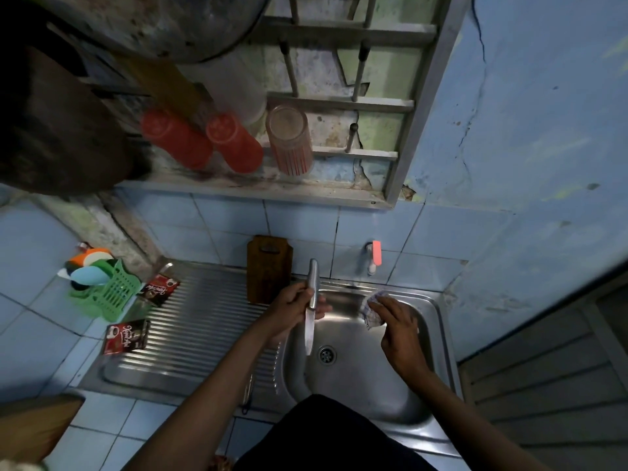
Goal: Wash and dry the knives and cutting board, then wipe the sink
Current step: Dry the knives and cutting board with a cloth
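Head view: a person is standing at a steel sink (438,321). Their left hand (292,305) is gripping a knife (311,307) by its metal handle, blade pointing down over the basin near the drain (327,355). Their right hand (396,321) is pressing a checked cloth (372,309) against the far right basin wall, fingers curling over it. A wooden cutting board (269,268) is leaning upright against the tiled wall (at the drainboard's far edge). A second utensil (248,390) is lying on the near drainboard (190,331).
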